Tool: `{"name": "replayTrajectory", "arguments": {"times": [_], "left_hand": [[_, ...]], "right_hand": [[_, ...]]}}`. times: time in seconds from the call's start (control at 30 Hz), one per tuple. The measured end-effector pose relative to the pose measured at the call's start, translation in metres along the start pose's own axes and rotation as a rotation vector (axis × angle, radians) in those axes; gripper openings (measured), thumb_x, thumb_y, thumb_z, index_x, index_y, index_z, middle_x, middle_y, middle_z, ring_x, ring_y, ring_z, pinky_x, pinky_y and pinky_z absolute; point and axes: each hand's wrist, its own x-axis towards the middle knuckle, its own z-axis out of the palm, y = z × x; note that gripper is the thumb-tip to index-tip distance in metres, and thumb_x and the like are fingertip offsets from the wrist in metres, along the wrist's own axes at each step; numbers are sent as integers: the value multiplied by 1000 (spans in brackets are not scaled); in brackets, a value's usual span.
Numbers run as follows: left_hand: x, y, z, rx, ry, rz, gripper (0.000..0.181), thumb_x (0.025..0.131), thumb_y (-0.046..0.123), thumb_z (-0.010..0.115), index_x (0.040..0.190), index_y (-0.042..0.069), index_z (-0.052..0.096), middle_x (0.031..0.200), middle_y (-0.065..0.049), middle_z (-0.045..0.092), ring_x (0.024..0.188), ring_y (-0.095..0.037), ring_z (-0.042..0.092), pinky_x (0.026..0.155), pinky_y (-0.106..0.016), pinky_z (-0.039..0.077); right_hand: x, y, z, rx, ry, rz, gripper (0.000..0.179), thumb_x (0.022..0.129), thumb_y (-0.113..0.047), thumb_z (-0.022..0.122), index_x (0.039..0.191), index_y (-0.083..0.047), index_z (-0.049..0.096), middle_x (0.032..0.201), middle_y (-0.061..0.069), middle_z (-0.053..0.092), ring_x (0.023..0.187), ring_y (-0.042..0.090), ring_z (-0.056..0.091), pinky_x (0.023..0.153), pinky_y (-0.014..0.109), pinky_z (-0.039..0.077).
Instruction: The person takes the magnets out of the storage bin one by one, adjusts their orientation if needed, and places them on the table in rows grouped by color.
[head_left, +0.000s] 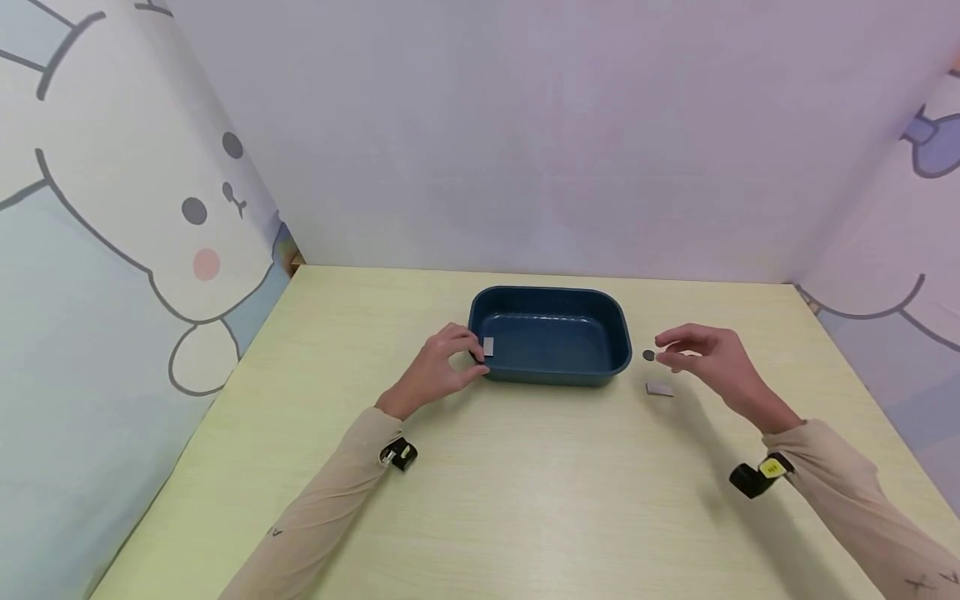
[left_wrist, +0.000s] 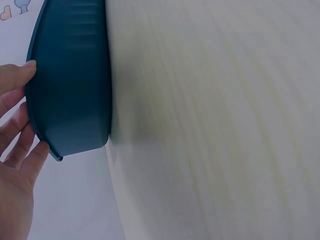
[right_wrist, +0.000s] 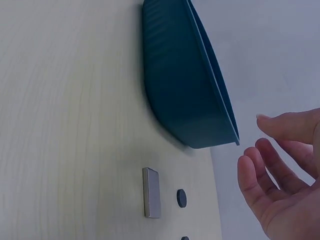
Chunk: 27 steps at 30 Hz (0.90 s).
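A dark blue plastic tray (head_left: 555, 377) with raised walls stands on the table. My left hand (head_left: 442, 367) holds its rim at the near left corner; in the left wrist view the thumb and fingertips of that hand (left_wrist: 17, 165) meet the rim. Just inside the tray by those fingers is a small pale rectangular piece (head_left: 488, 346). To the right of the tray, my right hand (head_left: 705, 358) hovers above the table with loosely bent fingers and nothing visible between them. Close to it lie a small dark disc (head_left: 648, 355) and a flat grey rectangular block (head_left: 659, 389).
The light wooden table (head_left: 525, 500) ends at a pale backdrop (head_left: 540, 167) behind the tray. Cartoon-printed cloth (head_left: 150, 250) hangs at the left side. Another small dark piece (right_wrist: 185, 238) shows at the bottom edge of the right wrist view, mostly cut off.
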Motion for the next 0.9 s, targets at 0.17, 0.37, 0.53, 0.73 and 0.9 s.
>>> {"name": "replayTrajectory", "arguments": {"times": [0.17,0.37,0.53,0.73,0.9], "left_hand": [[-1,-3,1,4,3,2,11,79,16,78,84,11,70,99,-1,61,100,-18,52,89,-36,45],[-1,-4,2,6,1,-1,10,79,16,78,84,13,69,99,0,61,101,-17,52,90,-36,45],[-1,-4,3,10,-7,-15,10,80,17,78,84,13,70,99,1,60,101,-15,51,90,-35,45],[-1,-5,3,12,1,-6,10,79,17,78,84,13,69,99,1,60,101,-16,51,89,-35,45],[-1,-5,3,16,9,10,10,79,17,78,84,13,70,98,0,61,101,-16,52,89,-35,45]], "right_hand": [[4,-6,2,25,-9,-6,27,86,-16,71,107,-1,65,100,-5,66,82,12,67,68,27,54],[10,-14,6,70,-38,-37,27,86,-14,71,108,-1,65,102,-3,65,88,11,66,71,23,53],[16,-18,10,52,-37,-33,28,85,-17,72,110,-4,66,103,-4,65,90,11,65,73,22,53],[24,-22,17,58,-17,-28,33,85,-17,73,112,0,65,107,6,65,91,13,64,70,25,54],[31,-28,24,51,-18,-33,35,84,-20,74,111,1,65,111,15,63,93,14,62,66,27,53]]}}
